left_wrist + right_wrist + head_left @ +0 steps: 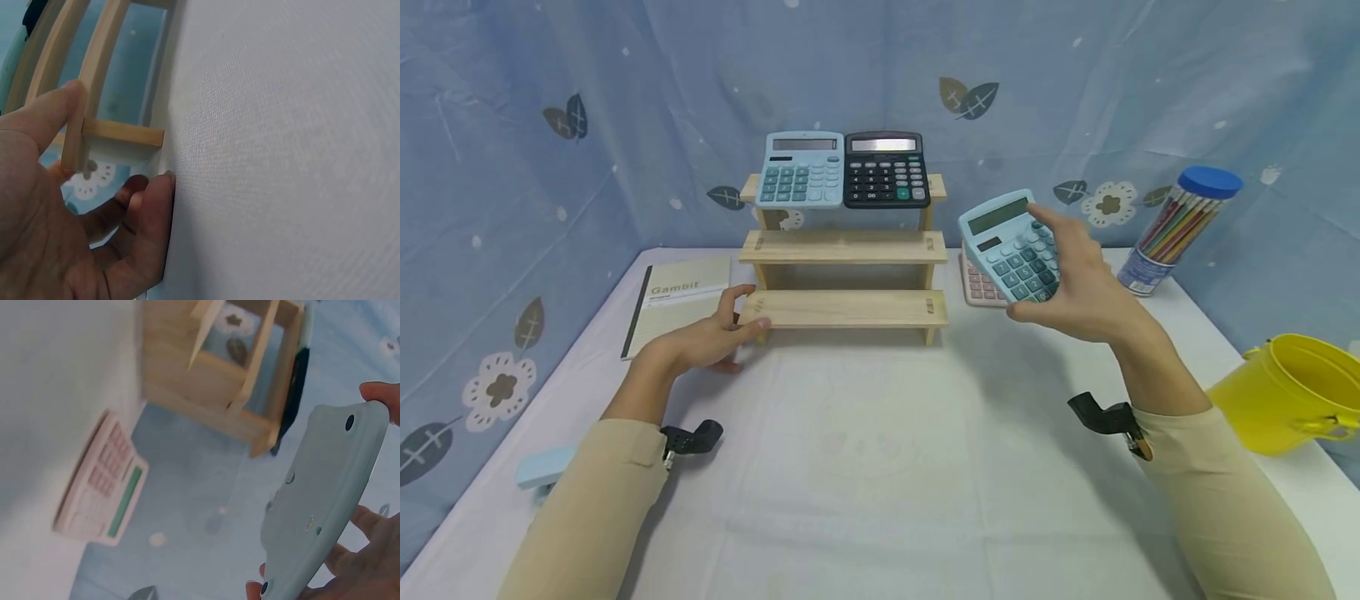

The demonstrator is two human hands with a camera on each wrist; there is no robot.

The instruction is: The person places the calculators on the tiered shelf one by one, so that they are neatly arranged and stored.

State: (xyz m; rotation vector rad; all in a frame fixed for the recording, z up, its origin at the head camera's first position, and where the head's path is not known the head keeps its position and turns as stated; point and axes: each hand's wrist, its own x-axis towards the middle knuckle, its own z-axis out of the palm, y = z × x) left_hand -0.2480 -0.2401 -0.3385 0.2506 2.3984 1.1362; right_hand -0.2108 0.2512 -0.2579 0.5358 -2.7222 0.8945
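My right hand (1078, 275) holds a light blue calculator (1011, 250) in the air by its edges, tilted, right of a three-tier wooden shelf (842, 308). The right wrist view shows the calculator's plain back (325, 487), with fingertips at both ends. With thumb and index finger, my left hand (700, 337) grips the left end of the lowest board; its other fingers curl below, near the tabletop (281, 156). On the top tier a second light blue calculator (801, 171) and a black calculator (886, 171) lean side by side.
A pink calculator (103, 481) lies on the table behind the held one. At the right stand a pencil tub with a blue lid (1180, 225) and a yellow bucket (1288, 396). A notebook (677, 300) lies at the left, and a light blue object (546, 467) is near the left sleeve.
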